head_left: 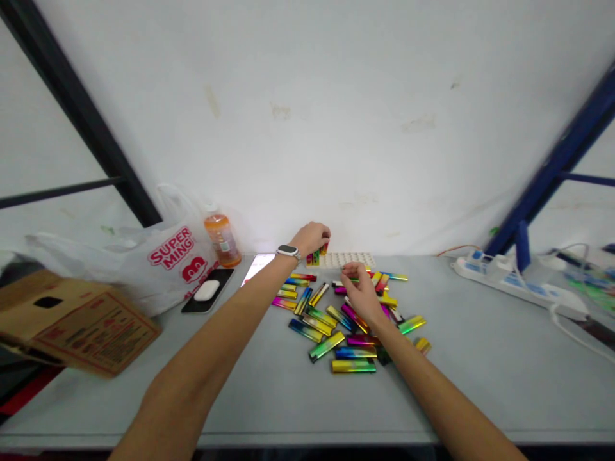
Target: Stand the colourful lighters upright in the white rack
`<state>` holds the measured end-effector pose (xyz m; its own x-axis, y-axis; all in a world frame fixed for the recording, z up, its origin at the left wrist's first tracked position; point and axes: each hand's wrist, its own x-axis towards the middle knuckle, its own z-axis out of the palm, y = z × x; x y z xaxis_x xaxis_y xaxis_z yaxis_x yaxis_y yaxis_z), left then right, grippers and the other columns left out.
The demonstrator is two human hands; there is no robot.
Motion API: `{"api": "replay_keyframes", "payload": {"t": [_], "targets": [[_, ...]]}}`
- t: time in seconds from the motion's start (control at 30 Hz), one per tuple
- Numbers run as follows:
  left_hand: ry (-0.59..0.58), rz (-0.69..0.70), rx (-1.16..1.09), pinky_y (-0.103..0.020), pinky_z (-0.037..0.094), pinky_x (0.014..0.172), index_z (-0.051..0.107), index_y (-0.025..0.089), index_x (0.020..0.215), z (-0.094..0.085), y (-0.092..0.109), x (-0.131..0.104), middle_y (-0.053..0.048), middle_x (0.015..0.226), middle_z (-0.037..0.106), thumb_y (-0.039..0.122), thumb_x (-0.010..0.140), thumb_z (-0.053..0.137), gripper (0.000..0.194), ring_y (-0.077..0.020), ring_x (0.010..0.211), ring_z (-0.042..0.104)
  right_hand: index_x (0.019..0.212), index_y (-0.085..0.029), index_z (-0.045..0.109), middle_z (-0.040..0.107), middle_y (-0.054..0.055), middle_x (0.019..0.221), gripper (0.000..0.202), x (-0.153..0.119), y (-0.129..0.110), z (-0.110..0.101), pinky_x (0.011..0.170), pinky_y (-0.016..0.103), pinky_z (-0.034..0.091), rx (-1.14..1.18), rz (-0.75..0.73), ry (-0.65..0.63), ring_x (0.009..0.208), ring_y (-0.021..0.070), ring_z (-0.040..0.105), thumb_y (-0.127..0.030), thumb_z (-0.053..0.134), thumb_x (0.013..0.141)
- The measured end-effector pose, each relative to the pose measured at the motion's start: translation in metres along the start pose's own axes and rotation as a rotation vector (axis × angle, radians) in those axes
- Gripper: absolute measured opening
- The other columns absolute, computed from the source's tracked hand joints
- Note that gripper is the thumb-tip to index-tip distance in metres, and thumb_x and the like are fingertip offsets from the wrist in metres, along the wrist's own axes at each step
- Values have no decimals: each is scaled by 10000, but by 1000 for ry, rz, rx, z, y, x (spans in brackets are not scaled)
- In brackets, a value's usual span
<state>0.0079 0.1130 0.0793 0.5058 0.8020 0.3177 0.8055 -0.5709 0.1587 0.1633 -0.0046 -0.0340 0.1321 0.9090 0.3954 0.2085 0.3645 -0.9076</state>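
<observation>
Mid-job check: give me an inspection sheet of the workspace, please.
Surface: grey table, pushed against a marked white wall.
Job's things: shiny lighters loosely piled; a few at the left end of the white tray.
Clutter: at left, box, bag, bottle, white case on a dark slab.
Left hand: at the tray's left end; grip unclear.
Right hand: over the pile; grip unclear.
Cables: white cable beside the power strip, right.
Surroundings: black post left, blue post right.
</observation>
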Motion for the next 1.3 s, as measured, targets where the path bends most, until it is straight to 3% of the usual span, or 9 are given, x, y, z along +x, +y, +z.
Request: {"api": "replay_keyframes", "payload": {"t": [0.23,0.6,0.77,0.87,1.0,1.1,1.3], "targets": [[-38,-59,93,-279,503,839,770,187,957,20,-8,4,-89,945,760,243,851,611,199,-205,888,682,979,-210,555,625,66,951,207,0,-4,-2,722,333,463,-23,-14,-43,907,221,583,-377,527,861],[-24,-68,105,-258,496,826,767,182,930,28,-12,10,-82,896,757,243,845,613,187,-177,844,674,923,-195,584,621,57,909,217,3,-2,-7,724,329,450,-36,-18,-44,861,215,575,-396,526,868],[26,-77,120,-316,488,822,723,166,1011,29,-8,2,-104,921,726,236,852,607,209,-213,865,647,926,-197,589,631,56,897,207,4,-4,-8,719,326,455,-47,-24,-27,851,215,580,-385,534,859],[42,-48,165,-350,462,869,727,163,961,30,-2,-6,-118,917,703,225,876,557,200,-242,957,606,924,-193,600,643,60,899,202,7,-4,-12,741,334,457,-75,-33,-2,854,217,587,-367,524,857],[103,39,289,-421,406,924,733,144,926,33,4,-17,-154,1108,650,172,879,491,248,-283,1106,522,872,-186,613,660,69,907,152,11,-4,-20,800,357,449,-227,-77,-2,854,216,585,-283,502,836],[103,66,338,-457,369,949,730,134,950,33,6,-22,-171,1192,607,177,877,487,257,-301,1157,485,821,-182,633,661,78,919,119,11,-3,-24,844,368,431,-417,-143,-95,884,221,579,-208,520,792],[119,61,353,-502,352,956,700,110,1013,35,8,-27,-197,1236,582,198,872,495,264,-334,1177,467,824,-201,710,652,120,1008,124,6,-8,-22,920,469,341,-843,-101,-228,999,299,543,-252,618,757]]}}
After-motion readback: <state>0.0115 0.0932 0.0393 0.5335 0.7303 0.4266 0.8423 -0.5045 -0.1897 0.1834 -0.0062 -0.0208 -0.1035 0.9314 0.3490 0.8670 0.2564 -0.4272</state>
